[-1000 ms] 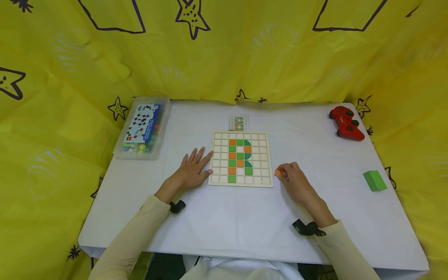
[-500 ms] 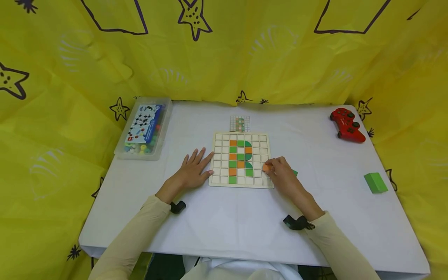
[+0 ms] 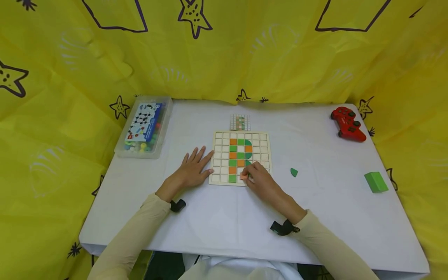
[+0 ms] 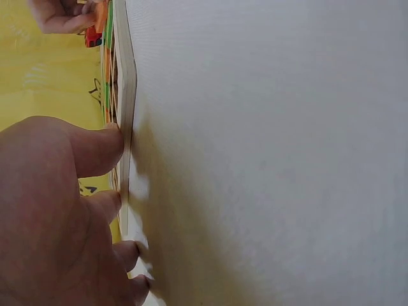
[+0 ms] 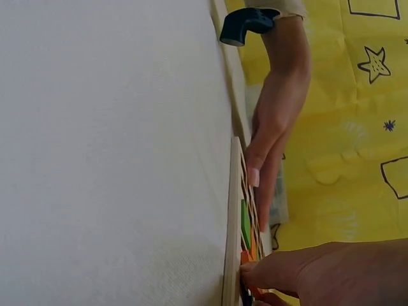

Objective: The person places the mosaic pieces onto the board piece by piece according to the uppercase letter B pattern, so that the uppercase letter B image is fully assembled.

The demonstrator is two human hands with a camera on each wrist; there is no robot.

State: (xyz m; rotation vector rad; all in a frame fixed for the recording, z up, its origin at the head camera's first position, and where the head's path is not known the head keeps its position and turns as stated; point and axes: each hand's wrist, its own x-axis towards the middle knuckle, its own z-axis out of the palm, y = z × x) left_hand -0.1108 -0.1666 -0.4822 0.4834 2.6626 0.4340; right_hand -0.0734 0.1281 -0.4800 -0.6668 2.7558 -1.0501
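A wooden grid board [image 3: 220, 171] lies flat on the white table, with orange and green tiles forming an R shape in its squares. My right hand [image 3: 264, 184] pinches an orange tile [image 3: 243, 176] over the board's lower rows, right of the bottom green square. In the right wrist view the thumb [image 5: 268, 273] is close to the board's surface. With fingers spread, my left hand [image 3: 190, 173] rests at the board's left edge, thumb and index tip touching its rim [image 4: 126, 95]. A small pattern card [image 3: 240, 122] lies behind the board.
A green quarter-round tile [image 3: 294, 172] lies right of the board. Farther right are a green block [image 3: 376, 182] and a red game controller [image 3: 348, 124]. A clear plastic box [image 3: 143, 128] with colourful pieces stands at the back left. Yellow patterned cloth [image 3: 224, 58] hangs behind the table.
My right hand has carried the orange tile leftward from beside the board to over its lower rows. The green quarter-round tile has come into sight. My left hand has stayed put.
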